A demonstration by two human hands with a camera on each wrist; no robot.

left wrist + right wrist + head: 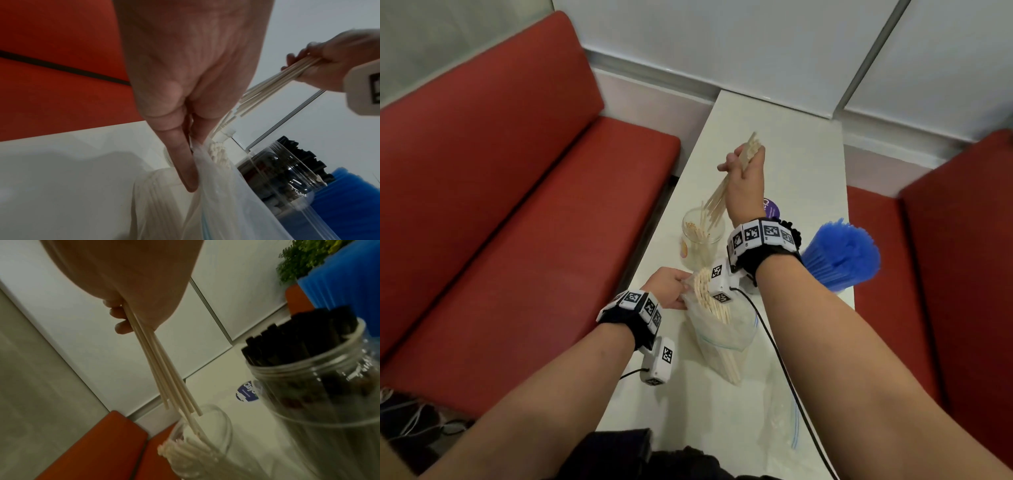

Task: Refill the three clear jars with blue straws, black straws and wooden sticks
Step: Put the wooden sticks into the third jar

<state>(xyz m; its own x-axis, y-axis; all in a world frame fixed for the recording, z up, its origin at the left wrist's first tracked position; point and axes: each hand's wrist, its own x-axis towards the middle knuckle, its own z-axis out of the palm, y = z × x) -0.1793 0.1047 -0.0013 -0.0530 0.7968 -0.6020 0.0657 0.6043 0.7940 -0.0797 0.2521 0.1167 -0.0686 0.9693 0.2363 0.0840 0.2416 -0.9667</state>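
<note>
My right hand [743, 164] grips a bundle of wooden sticks [719, 197] [164, 373] tilted over a clear jar [702, 240] [205, 439]. Their lower ends hang just above its mouth, and the jar holds several sticks. My left hand [671, 287] pinches the mouth of a clear plastic bag [722, 329] [222, 194] of wooden sticks that stands on the white table [791, 164]. A clear jar of black straws [312, 373] [287, 165] stands to the right, mostly hidden behind my right wrist in the head view. Blue straws [839, 253] fan out beyond it.
Red bench seats [500, 205] flank the narrow table on both sides. An empty clear zip bag [780, 421] lies near the table's front edge. A round purple sticker [770, 207] sits on the table behind the jars. A black cable [780, 359] runs from my right wrist.
</note>
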